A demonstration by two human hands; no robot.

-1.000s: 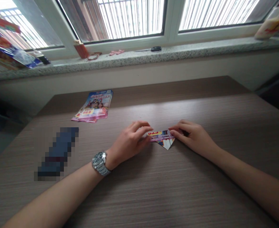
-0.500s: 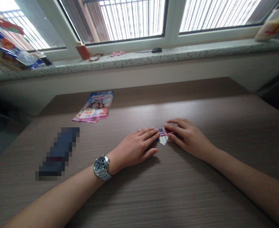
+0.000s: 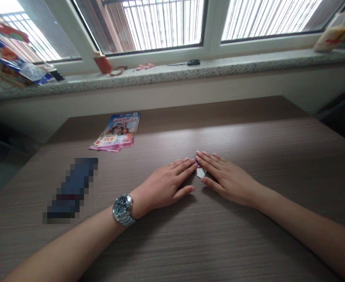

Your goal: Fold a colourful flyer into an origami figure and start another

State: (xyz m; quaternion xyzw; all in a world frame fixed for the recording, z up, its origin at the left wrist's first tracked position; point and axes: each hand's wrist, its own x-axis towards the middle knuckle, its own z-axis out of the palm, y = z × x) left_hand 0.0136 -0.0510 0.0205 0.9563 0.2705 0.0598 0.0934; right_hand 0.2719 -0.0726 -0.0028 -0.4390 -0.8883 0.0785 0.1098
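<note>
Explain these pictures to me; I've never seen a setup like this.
There is no machine here: these are a person's own bare hands. Every picture comes from one camera worn on the head, looking forward and down. The left hand, with a watch on its wrist, and the right hand lie flat, fingers over a small piece of printed paper, mostly hidden. Neither seems to grip it. On the table, a stack of leaflets lies farther off to the left, with a blurred-out dark blue object nearer. Beyond, scissors rest on the windowsill.
</note>
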